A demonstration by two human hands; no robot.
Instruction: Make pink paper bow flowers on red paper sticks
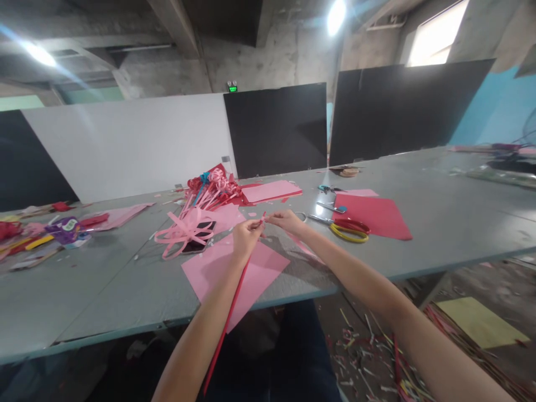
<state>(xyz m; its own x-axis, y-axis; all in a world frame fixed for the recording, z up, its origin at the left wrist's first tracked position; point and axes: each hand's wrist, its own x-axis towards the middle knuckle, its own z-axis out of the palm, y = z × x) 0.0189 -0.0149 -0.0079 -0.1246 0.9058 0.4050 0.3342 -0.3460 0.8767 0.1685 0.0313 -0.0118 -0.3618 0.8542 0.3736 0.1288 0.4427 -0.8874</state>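
Observation:
My left hand [246, 235] is closed around the upper part of a thin red stick [233, 304], which slants down past my forearm toward my lap. Fingertips of my right hand [286, 221] pinch a small pink and red piece [263, 219] at the stick's top; its exact shape is too small to tell. Below both hands a pink paper sheet [262, 271] lies over the table's front edge. Partly under my right forearm is a pale pink strip [307, 250]. Left of my hands, a looped pink paper-strip bow [173, 234] rests against a dark phone [196, 241].
Scissors with red and yellow handles [349, 230] lie on the right beside red paper [383, 216]. Behind my hands are stacked pink sheets [272, 191] and a bundle of curled-ribbon sticks [213, 183]. A purple packet [65, 230] stands far left. Scraps [360, 357] litter the floor.

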